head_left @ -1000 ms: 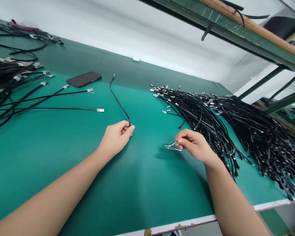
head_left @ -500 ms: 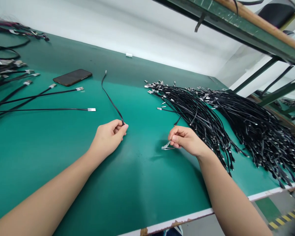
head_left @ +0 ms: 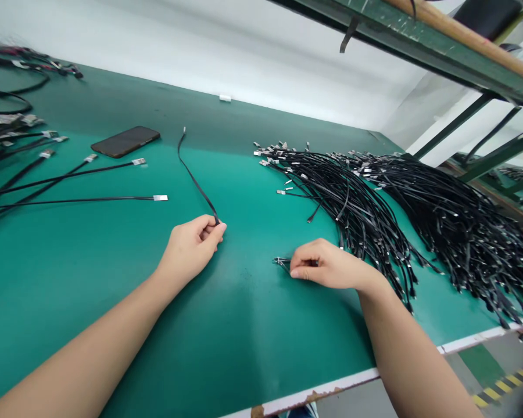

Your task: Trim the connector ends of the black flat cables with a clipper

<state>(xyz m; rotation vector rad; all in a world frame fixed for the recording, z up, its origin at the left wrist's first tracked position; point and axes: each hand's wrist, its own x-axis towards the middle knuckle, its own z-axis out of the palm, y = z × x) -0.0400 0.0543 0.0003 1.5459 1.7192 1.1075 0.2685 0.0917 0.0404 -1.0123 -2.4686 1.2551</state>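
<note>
Between the thumb and fingers of my left hand (head_left: 196, 244) is one end of a short flat black cable (head_left: 194, 178). The cable runs away over the green mat to a small metal plug at its far end; the pinched end is hidden by my fingers. To the right, my right hand (head_left: 320, 264) is closed around a small silver nail clipper (head_left: 281, 261), whose front sticks out leftward, low over the mat. A gap of bare mat lies between the two hands.
Two big heaps of black cables (head_left: 353, 197) (head_left: 466, 226) lie on the right. More cables with metal plugs (head_left: 160, 198) spread at the left, near a dark phone (head_left: 125, 141). A small white piece (head_left: 225, 98) lies by the wall. A green shelf frame (head_left: 436, 43) overhangs the right.
My right hand has moved slightly left and down and turned palm-down, with the nail clipper now lower and partly covered. My left hand keeps its pinch on the cable. The view has shifted slightly.
</note>
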